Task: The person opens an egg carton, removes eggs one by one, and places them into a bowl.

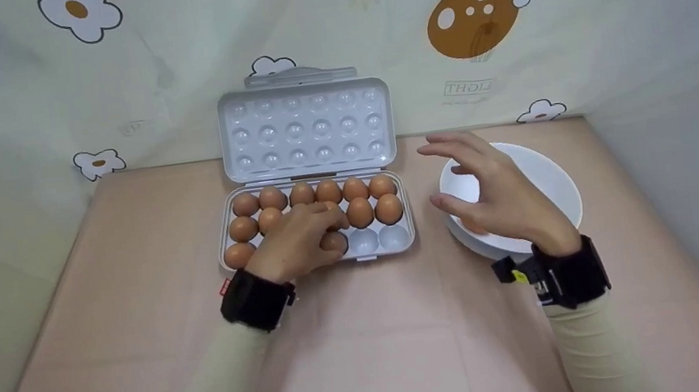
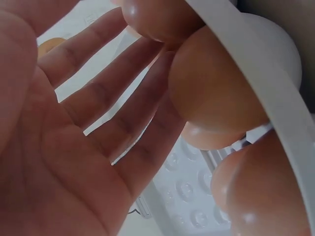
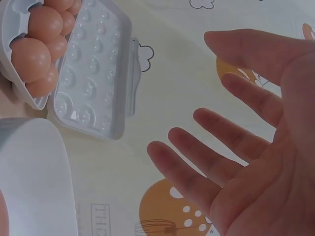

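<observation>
A white egg carton stands with its lid raised, brown eggs filling its two back rows. My left hand reaches over the front row and holds a brown egg between thumb and fingers, low in the carton. To the right of that egg, two cups show bare white plastic. The hand covers part of the front and middle rows. My right hand, fingers spread and holding nothing, hovers over a white bowl. Under its palm edge, a brown egg shows in the bowl.
The dimpled carton lid leans back toward a patterned cloth backdrop. A pinkish cloth covers the table. The bowl stands just right of the carton, with a strip of table between them.
</observation>
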Motion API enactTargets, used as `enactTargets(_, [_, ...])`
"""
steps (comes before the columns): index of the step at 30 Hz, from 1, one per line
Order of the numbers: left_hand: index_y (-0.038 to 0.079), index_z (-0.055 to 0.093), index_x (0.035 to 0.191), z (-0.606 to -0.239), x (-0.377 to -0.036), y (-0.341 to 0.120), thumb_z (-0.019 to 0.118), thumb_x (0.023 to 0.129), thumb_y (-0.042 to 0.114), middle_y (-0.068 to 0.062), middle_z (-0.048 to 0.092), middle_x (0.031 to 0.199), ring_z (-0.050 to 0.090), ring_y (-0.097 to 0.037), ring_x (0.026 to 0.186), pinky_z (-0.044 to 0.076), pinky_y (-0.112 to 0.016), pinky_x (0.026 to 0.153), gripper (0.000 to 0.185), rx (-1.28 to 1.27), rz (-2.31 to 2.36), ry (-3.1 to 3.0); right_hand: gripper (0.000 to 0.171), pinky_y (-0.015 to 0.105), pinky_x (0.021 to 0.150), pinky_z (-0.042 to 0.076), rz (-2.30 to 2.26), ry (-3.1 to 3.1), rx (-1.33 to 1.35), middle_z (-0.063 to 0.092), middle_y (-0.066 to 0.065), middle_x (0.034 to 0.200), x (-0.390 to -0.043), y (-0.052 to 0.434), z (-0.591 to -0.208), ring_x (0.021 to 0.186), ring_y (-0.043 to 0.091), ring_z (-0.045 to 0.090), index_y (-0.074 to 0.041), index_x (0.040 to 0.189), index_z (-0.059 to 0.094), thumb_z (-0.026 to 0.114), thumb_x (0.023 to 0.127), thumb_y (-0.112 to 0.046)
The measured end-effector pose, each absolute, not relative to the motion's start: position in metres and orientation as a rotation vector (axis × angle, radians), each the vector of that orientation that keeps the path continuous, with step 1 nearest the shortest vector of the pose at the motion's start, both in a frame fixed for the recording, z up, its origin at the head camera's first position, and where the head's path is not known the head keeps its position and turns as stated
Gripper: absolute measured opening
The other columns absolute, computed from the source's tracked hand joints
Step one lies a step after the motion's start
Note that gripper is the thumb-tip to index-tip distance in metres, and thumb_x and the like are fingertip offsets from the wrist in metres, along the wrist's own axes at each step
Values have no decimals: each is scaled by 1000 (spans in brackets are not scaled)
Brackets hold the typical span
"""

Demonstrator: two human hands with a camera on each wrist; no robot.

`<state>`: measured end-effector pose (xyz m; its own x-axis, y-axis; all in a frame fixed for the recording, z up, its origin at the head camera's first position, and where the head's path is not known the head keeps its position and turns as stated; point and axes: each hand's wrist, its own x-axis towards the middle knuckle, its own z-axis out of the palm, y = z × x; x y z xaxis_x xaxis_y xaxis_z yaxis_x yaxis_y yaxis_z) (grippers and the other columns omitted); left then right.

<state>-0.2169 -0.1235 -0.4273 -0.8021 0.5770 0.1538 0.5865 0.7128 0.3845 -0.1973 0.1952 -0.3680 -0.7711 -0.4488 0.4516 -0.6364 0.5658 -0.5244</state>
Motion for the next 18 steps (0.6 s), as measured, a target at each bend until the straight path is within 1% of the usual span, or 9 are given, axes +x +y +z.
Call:
enactTargets(5, [14,74,89,-428,-218,-123,78,85,2,-5,63,81,53,-18,77,41,-30,67,13,-1028,-663,-2856,63,42,103,57,977,-2558,935,52,5,156,-196,188,-370,140,21,54,-15,147,61,84,89,-5])
enactTargets(7, [14,73,85,-429,-220,-123,76,86,1,-6,61,78,51,-17,74,39,-29,64,13,-1045,-670,-2849,62,42,103,56,982,-2573,954,52,5,156,-196,186,-372,140,21,54,-14,147,62,84,89,-5])
enactTargets(10, [13,71,81,-429,-222,-123,75,86,1,-6,60,75,51,-16,72,39,-28,63,14,-1061,-695,-2835,61,44,104,56,994,-2595,978,52,5,156,-197,183,-374,142,22,53,-14,147,62,83,90,-6])
enactTargets(14, [13,69,81,-430,-222,-123,73,88,3,-6,60,75,52,-16,72,40,-29,63,13,-1067,-693,-2835,60,45,104,56,994,-2618,981,51,4,157,-196,182,-376,143,22,52,-15,147,63,83,91,-7])
enactTargets(18, [14,71,84,-432,-220,-123,70,89,4,-4,61,79,53,-18,75,42,-30,65,11,-1039,-658,-2837,59,43,103,56,986,-2619,984,52,3,157,-196,181,-376,144,21,51,-16,146,64,83,91,-8])
